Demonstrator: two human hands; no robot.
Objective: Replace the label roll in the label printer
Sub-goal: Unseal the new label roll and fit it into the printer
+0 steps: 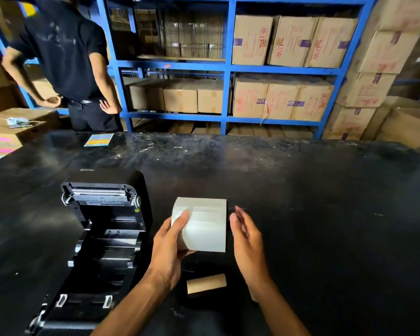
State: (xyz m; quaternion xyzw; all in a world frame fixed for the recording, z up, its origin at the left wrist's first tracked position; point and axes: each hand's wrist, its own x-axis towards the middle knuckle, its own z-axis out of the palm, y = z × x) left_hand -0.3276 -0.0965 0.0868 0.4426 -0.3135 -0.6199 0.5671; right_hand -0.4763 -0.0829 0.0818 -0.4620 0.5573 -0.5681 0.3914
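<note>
Fresh label roll [201, 224] sits gripped in left hand [170, 248], right hand [246, 238] spread beside it, just right of the open printer [102, 229]; spent core [206, 283] lies nearby. Next, likely: lowering it into the bay.

- Near end of label printer [100, 241] cut off by bottom edge.
- Left end of label roll [200, 224] covered by left hand [170, 248].
- Right hand [246, 241] fingertips motion-blurred.
- Box [251, 40] print too blurred to read.
</note>
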